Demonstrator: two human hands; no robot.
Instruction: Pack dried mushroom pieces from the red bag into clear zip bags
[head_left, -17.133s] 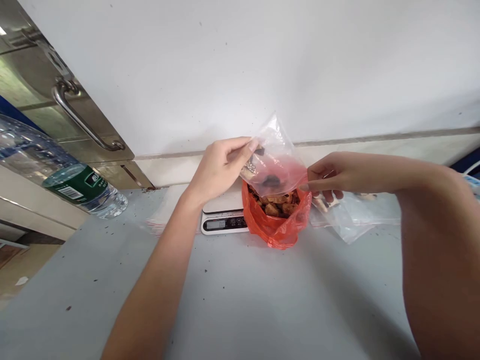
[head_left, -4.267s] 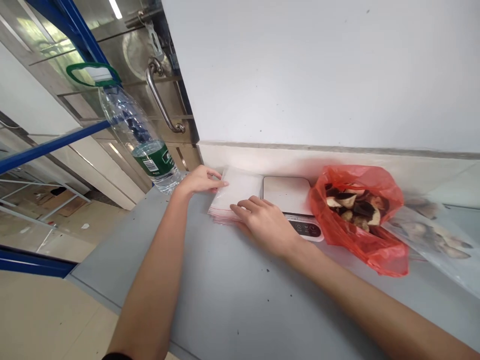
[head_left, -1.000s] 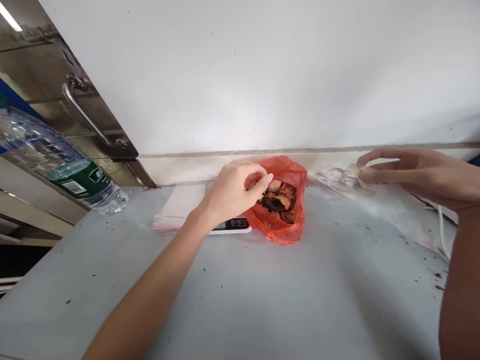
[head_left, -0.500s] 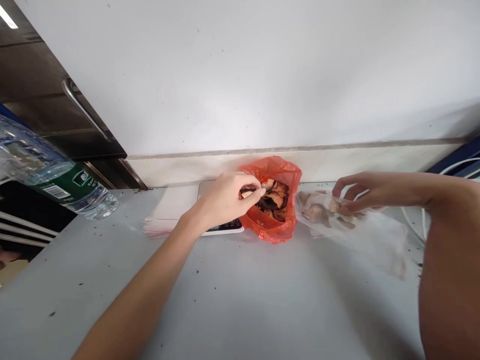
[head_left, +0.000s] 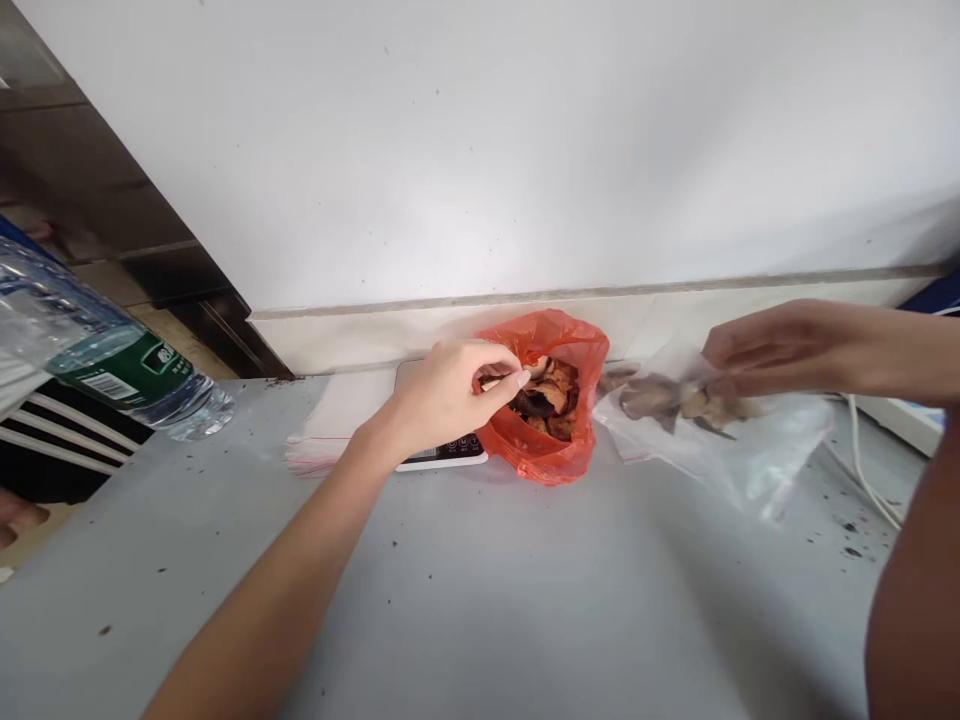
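1. At mid-frame, a crinkled red plastic bag, mouth up, holds rough brown dried pieces. The left hand is over its left rim, thumb and forefinger curled nearly together; from where I stand, I cannot tell whether they pinch film, a piece or nothing. Likely fault: a sideways tug on thin film could tip the bag and spill its load.

2. Right of centre, a clear flat plastic bag with brown pieces inside lies on the grey tabletop. The right hand, blurred, has fingers bent down at its upper part; grip cannot be judged. If the mouth is unsealed (not legible), lifting by the wrong end could shed pieces.

3. Left of the red bag, a flat white scale with a black button panel sits partly under the left forearm. Possible error: a brushed button or leaning bag would falsify a reading.

4. Further left, a stack of translucent bags with red seal lines. A dragging forearm could fan it out.

5. Lower right, dark crumbs lie near a white cable; they could stick to bags set down there.
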